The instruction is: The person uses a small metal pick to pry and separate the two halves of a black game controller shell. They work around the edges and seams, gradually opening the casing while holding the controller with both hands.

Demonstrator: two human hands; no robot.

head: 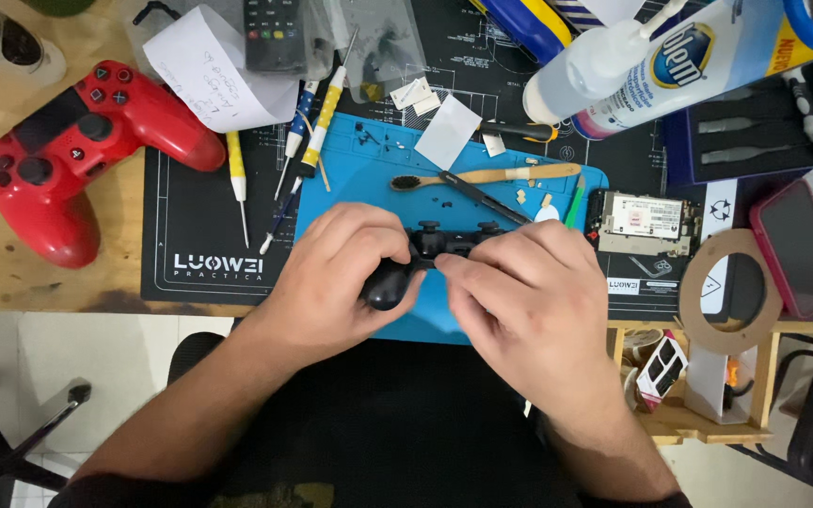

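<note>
Both my hands hold a black game controller (pixel 425 246) over the front edge of a blue silicone work mat (pixel 369 165). My left hand (pixel 341 277) wraps the controller's left grip, whose rounded end shows below my fingers. My right hand (pixel 529 292) covers the right side, fingertips meeting the left hand's near the middle. The controller's two thumbsticks stick up between my hands. Most of its body is hidden.
A red game controller (pixel 68 150) lies at the left on the wooden desk. Screwdrivers (pixel 317 122), a wooden-handled brush (pixel 482 177), a circuit board (pixel 646 221), a pink phone (pixel 797 246), a glue bottle (pixel 698 56), a cardboard ring (pixel 731 292) and a paper note (pixel 214 75) surround the mat.
</note>
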